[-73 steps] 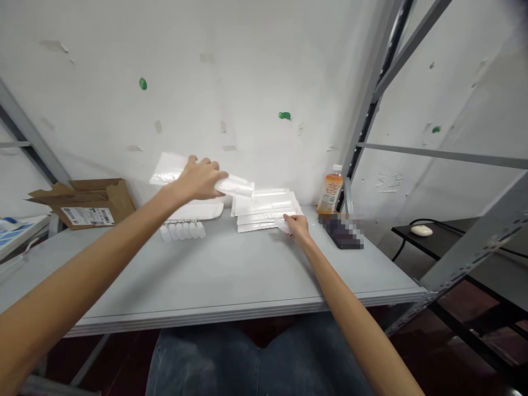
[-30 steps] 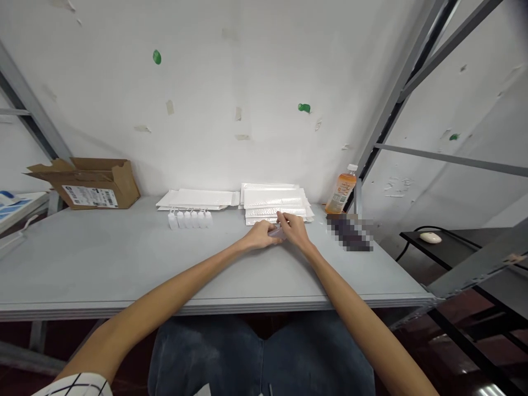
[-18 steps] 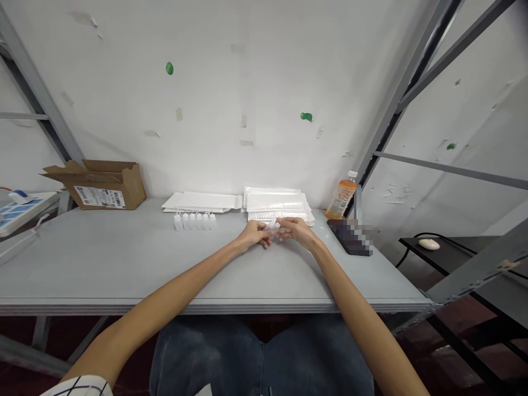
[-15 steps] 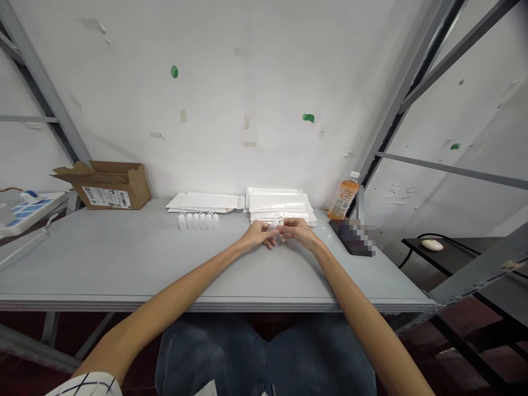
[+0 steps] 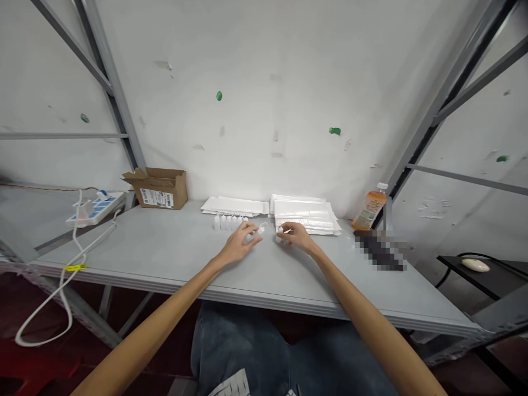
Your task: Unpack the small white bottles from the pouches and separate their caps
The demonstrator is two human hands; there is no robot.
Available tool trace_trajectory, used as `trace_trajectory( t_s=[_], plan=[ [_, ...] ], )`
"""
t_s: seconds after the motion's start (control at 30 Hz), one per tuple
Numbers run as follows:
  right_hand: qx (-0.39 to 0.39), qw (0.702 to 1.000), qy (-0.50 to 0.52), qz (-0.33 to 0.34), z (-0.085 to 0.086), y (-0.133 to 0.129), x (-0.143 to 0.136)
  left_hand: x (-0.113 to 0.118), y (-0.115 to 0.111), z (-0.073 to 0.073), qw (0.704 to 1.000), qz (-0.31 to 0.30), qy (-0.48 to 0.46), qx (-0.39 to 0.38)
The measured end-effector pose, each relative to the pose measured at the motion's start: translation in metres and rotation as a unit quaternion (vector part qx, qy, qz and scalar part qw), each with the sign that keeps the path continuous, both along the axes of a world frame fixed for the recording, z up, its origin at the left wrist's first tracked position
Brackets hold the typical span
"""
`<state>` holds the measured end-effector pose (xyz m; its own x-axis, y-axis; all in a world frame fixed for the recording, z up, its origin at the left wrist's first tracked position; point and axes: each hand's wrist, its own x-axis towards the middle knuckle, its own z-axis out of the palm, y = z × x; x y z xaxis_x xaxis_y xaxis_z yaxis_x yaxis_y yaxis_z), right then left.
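Note:
My left hand [image 5: 237,243] is closed around a small white dropper bottle [image 5: 257,233], which lies tilted with its tip toward the right. A thin loop shows at the bottle's tip. A short gap to the right, my right hand [image 5: 299,237] pinches a small white piece [image 5: 280,230] between thumb and fingers. Its kind is too small to make out, and the fingers partly cover it. Just behind my left hand stands a row of several similar white dropper bottles [image 5: 223,223], upright on the grey table [image 5: 165,247]; the row's right end is close to my fingers.
White padded envelopes [image 5: 303,209] lie in a stack behind my right hand, with flat white packets [image 5: 235,206] beside them. An open cardboard box [image 5: 163,190] stands back left, near a power strip [image 5: 97,209]. An orange drink bottle [image 5: 370,209] and a blurred dark object [image 5: 379,250] are right.
My hands, together at one small bottle before, have moved apart. The left hand has gone left with the dropper bottle toward the row. The camera view has turned left.

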<state>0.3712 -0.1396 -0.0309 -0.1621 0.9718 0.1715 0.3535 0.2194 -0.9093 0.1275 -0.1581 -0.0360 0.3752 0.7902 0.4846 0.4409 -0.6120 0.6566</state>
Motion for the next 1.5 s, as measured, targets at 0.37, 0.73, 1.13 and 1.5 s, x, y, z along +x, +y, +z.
trace_trajectory(
  t_s=[0.37,0.73,1.13,1.5],
  plan=[
    [0.029,0.993,-0.100,-0.050,-0.012,0.039,-0.079,-0.126,0.032,-0.006,0.958,0.239,-0.159,0.006],
    [0.071,0.988,-0.118,-0.072,-0.023,0.044,-0.080,-0.134,0.070,-0.019,0.956,0.206,-0.173,-0.121],
    [0.092,0.978,-0.166,-0.083,-0.027,0.049,-0.090,-0.131,0.080,-0.022,0.958,0.204,-0.160,-0.121],
    [0.089,0.977,-0.177,-0.076,-0.026,0.048,-0.091,-0.126,0.075,-0.017,0.959,0.163,-0.174,-0.152]
  ],
)
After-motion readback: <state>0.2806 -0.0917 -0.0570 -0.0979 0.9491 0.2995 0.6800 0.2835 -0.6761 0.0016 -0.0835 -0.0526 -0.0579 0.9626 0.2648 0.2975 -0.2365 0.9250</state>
